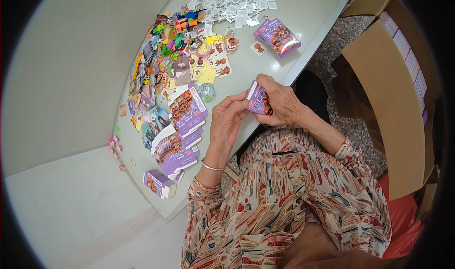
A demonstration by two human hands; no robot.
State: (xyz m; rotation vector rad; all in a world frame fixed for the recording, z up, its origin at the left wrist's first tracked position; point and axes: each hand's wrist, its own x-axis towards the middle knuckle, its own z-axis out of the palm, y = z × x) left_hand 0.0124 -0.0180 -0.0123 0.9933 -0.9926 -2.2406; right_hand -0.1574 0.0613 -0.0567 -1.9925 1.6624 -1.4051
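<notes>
Between my two hands, just past the table's near edge, is a small purple printed box (pixel 258 99). My left hand (pixel 227 115) pinches its left end with thumb and fingers. My right hand (pixel 283 102) wraps round its right side and covers part of it. To the left of my hands, a fanned row of flat purple cartons (pixel 188 122) lies on the table. Closer to me at the left stands a purple box with a white side (pixel 159 183). Filled-looking purple boxes (pixel 279 36) are stacked at the far right of the tabletop.
On the pale table (pixel 237 72) lie a heap of small colourful toys (pixel 177 39), picture cards (pixel 161 119), sticker sheets (pixel 219 60) and a pile of clear-and-white packets (pixel 237 3). A large open cardboard box (pixel 384 98) with rows of packed boxes stands at my right.
</notes>
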